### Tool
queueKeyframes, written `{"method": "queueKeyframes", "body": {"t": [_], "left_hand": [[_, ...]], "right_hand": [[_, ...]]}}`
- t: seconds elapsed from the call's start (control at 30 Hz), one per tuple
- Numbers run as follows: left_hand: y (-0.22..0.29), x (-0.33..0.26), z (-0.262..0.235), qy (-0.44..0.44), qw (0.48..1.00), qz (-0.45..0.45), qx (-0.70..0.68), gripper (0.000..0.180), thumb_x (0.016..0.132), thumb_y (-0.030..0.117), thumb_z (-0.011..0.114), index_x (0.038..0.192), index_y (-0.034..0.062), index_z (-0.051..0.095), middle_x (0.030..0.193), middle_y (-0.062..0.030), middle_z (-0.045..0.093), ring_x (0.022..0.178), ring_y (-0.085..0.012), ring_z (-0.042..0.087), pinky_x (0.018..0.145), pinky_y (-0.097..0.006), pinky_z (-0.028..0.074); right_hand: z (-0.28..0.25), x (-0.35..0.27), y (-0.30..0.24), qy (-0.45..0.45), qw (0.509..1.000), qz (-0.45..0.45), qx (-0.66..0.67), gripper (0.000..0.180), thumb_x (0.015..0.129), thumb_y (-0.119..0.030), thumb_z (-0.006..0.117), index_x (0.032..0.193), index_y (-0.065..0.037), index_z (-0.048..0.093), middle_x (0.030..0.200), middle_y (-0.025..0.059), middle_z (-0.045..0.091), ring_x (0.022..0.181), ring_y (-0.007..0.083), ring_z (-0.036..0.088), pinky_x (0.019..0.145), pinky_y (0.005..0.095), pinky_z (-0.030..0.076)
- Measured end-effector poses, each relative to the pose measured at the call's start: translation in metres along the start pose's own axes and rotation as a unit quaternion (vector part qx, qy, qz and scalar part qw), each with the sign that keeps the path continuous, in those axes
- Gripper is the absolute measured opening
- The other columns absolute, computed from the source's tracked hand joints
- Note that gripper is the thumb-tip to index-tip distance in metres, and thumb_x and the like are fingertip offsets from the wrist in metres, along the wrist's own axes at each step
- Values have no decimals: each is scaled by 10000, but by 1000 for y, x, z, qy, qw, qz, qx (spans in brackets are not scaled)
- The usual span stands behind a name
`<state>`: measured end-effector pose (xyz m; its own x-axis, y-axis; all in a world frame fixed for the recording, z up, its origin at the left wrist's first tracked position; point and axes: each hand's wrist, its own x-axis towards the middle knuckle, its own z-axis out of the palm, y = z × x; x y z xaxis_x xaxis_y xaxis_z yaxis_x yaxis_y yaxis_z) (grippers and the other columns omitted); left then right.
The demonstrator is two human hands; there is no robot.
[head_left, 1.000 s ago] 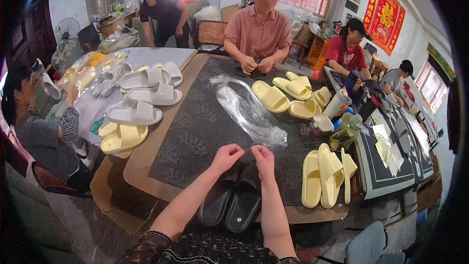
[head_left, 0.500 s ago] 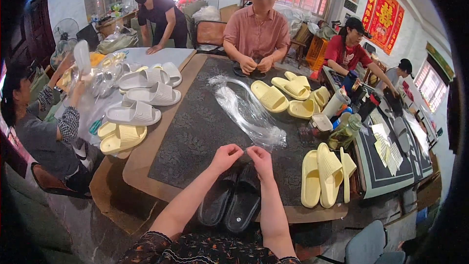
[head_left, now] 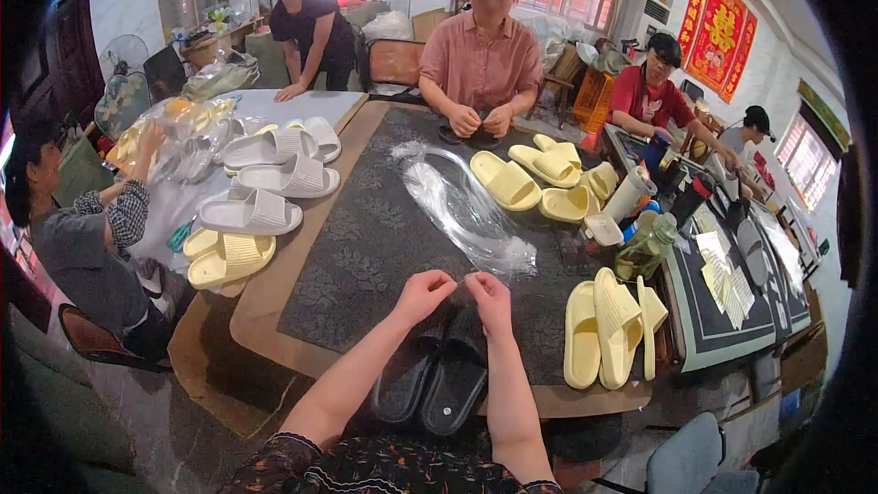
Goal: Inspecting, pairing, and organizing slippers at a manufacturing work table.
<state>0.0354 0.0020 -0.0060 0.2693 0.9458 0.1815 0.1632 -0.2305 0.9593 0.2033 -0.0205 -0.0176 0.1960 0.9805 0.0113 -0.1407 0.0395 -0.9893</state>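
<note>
The left hand [head_left: 422, 294] and the right hand [head_left: 489, 297] meet fingertip to fingertip at the near edge of the dark patterned table mat [head_left: 366, 247], both pinched on something small and thin between them; what it is cannot be made out, though it seems to be the near end of the crumpled clear plastic bag [head_left: 462, 210] that stretches away toward 12 o'clock. Directly under the hands, toward 6 o'clock, lies a pair of black rubber slide sandals [head_left: 434, 389], side by side at the table's edge, partly covered by the wrists.

At 3 o'clock from the hands stands a cluster of pale yellow foam slides [head_left: 608, 334], some on edge. At 1 o'clock sits a green-tinted drinks bottle [head_left: 645, 247], with more yellow slides [head_left: 540, 178] beyond it. At 10 o'clock, white ribbed slides [head_left: 270, 178] and a yellow pair [head_left: 224, 256] rest on the adjoining table. A person in a pink shirt [head_left: 483, 69] sits across at 12 o'clock, hands together.
</note>
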Motion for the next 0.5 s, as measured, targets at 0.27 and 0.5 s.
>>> {"method": "queueKeyframes", "body": {"t": [0.27, 0.5], "left_hand": [[-5, 1, -1, -17, 1000, -8, -13, 175, 887, 180, 672, 888, 5, 664, 753, 38, 621, 701, -46, 526, 642, -234, 430], [-3, 1, 0, -13, 999, -18, -24, 179, 885, 186, 677, 888, 7, 666, 754, 27, 625, 706, -52, 527, 645, -247, 434]], "right_hand": [[1, -3, -1, -52, 997, -54, -24, 135, 902, -127, 676, 959, -4, 680, 883, -13, 658, 828, 62, 578, 767, 219, 446], [-2, 0, 1, -41, 999, -34, -9, 135, 898, -112, 674, 968, 2, 682, 903, 0, 665, 846, 66, 586, 787, 222, 449]]}}
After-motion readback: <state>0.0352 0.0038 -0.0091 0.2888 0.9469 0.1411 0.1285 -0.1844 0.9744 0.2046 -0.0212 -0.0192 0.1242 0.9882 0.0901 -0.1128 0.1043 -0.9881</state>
